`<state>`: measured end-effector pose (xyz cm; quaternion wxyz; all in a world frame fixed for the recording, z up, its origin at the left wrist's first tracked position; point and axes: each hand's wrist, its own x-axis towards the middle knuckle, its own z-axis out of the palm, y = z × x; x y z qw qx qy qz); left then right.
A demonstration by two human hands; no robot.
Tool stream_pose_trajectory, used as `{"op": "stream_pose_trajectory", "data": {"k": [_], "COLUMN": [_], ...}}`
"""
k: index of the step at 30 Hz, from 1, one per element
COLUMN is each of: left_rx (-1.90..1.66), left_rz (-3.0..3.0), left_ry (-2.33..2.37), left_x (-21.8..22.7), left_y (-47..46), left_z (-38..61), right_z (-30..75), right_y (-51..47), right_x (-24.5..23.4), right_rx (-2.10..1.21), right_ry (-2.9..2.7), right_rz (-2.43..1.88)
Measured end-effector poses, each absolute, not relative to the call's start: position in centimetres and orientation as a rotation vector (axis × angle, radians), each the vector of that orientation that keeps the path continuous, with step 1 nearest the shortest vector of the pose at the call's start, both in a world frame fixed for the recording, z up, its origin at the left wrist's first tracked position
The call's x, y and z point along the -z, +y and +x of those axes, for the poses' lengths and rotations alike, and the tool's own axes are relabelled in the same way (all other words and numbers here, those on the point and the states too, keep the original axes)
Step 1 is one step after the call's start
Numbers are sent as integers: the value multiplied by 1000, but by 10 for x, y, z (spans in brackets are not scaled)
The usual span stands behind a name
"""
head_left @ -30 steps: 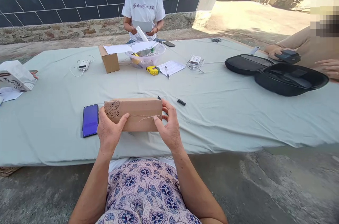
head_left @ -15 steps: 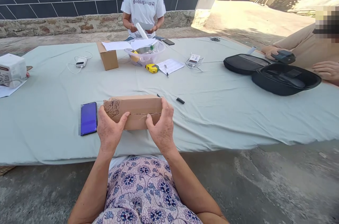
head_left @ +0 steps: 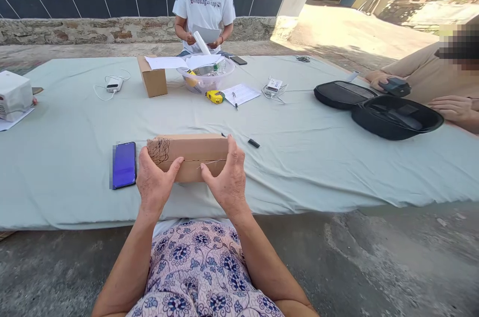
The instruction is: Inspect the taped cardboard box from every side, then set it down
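A small brown cardboard box (head_left: 194,148) is held between my two hands near the table's front edge. Black scribbled lines mark its left end, and a seam runs along the side facing me. My left hand (head_left: 155,177) grips the left end, thumb on the seam. On the right end is my right hand (head_left: 227,177), its thumb pressed just below the seam beside a thin loose strand. The fingertips behind the box are hidden. Left of the box lies a phone (head_left: 124,164) with a blue screen. To the right is a black cap-like piece (head_left: 253,143).
Across the cloth-covered table (head_left: 299,172) stand an open carton (head_left: 155,82), a plastic basin (head_left: 205,85) and a yellow tape measure (head_left: 215,97). A black case (head_left: 396,117) lies open at right, near a seated person. Another person sits opposite, holding papers. A white box (head_left: 15,95) stands at left.
My right thumb has slid a little to the left along the box. Both hands keep their hold on it. The view has shifted slightly.
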<state>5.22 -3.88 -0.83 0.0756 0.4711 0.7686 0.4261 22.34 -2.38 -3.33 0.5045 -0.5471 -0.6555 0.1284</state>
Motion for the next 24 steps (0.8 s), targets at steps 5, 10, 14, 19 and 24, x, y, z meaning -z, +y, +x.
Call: {"op": "stream_pose_trajectory", "data": {"k": [5,10,14,19,24], "left_rx": [-1280,-1283,-1266,-1268,-1287], "left_rz": [1400,1390,1395,1388,1400], "left_ry": [2296,2288,2284,2275,2265], "left_x": [7,6,6,7,9], "left_y": [-39,-39,-39,-38,-39], "left_z": [51,50,50,49,48], "right_z": [238,250,258,264,266], "right_y": [-19,-15,-13,-13,-13], "right_x": [29,28,26,23,23], "right_rx": [-349,-480,-576,-641,-679], "right_ry": [-1564,-1518,-1483,-1482,-1474], "right_rz": [-1290,-1239,-1182,-1167,-1152]}}
